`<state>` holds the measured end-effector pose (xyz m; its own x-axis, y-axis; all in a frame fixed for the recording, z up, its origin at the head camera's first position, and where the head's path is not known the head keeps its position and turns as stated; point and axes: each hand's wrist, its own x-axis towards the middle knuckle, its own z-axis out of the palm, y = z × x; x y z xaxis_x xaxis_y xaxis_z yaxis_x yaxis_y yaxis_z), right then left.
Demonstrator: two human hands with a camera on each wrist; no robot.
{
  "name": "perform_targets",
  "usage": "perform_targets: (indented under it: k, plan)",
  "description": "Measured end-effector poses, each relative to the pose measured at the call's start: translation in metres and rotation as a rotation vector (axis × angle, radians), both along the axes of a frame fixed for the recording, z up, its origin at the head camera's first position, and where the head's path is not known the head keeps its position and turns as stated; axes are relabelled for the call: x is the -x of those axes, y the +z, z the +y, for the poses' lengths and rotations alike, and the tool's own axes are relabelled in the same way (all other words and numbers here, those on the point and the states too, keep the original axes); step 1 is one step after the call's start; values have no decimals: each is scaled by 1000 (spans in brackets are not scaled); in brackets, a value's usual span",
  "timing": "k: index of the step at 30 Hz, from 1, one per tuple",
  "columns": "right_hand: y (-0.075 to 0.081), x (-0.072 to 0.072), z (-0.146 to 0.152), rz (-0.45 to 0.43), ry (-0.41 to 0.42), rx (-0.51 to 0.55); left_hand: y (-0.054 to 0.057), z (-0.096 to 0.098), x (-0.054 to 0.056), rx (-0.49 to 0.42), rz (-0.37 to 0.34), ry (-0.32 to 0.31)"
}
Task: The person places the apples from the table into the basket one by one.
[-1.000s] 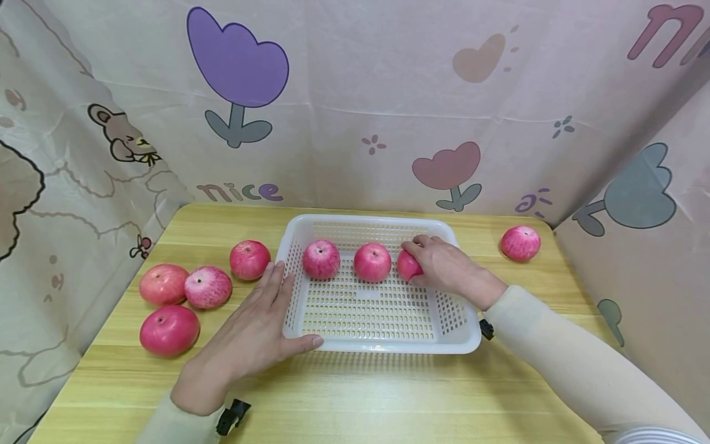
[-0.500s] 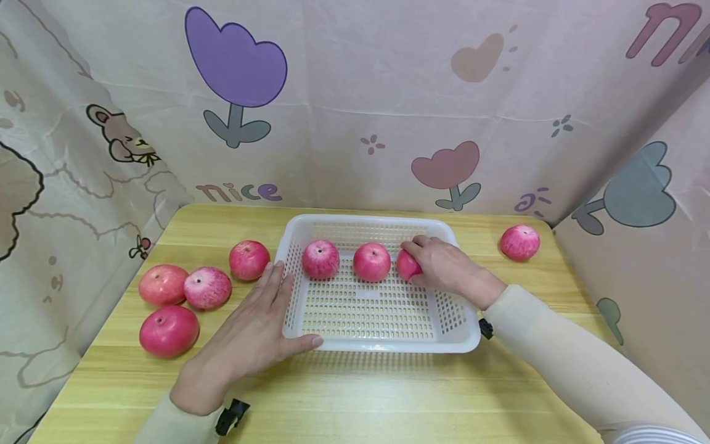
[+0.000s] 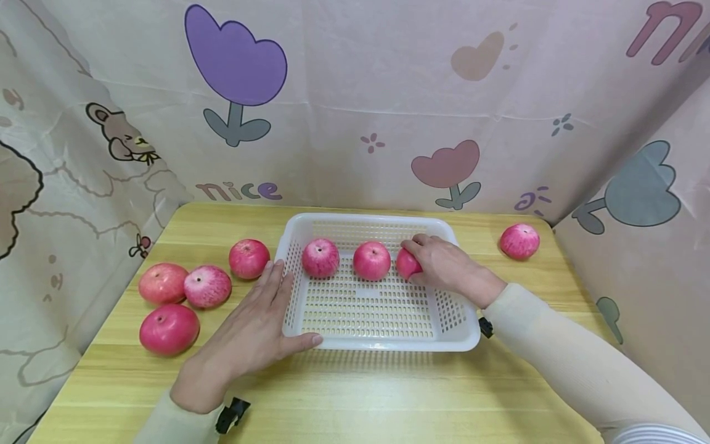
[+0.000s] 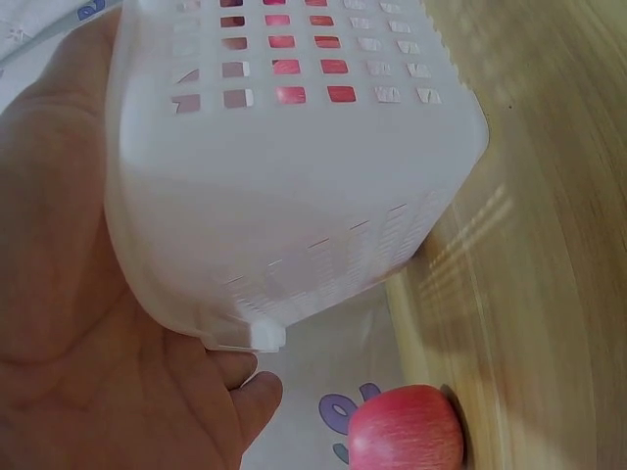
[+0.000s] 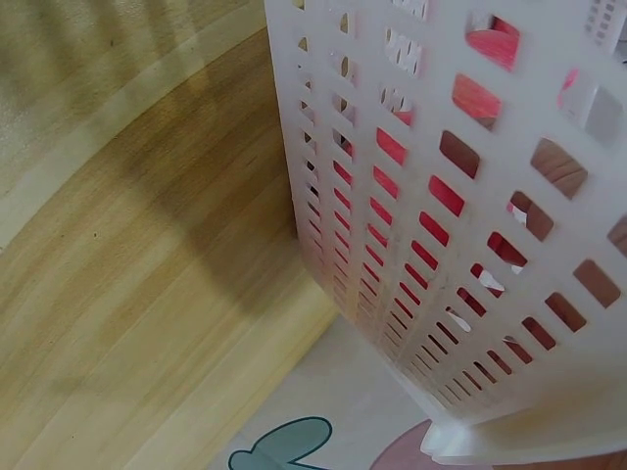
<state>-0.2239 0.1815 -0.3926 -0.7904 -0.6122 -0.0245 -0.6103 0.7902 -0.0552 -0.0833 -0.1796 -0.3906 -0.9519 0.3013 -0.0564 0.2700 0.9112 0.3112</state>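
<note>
A white perforated plastic basket stands mid-table. Inside it a striped apple and a pink apple sit in a row with a third apple to their right. My right hand reaches over the basket's right side and grips that third apple, partly covering it. My left hand rests on the basket's left rim with fingers straight, its thumb along the front rim. In the left wrist view the palm lies against the basket's rim. The right wrist view shows red fruit through the basket's holes.
On the wooden table, left of the basket, lie several apples, among them a red apple near my left fingertips and a large red apple. Another apple lies at the back right. A printed curtain hangs behind.
</note>
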Motion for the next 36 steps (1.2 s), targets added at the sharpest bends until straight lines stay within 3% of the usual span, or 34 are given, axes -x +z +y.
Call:
perform_targets:
  k: [21, 36]
  plan:
    - [1, 2, 0, 3, -11, 17, 2, 0, -3, -24, 11, 3]
    - [4, -1, 1, -3, -87, 125, -1, 1, -1, -30, 2, 11]
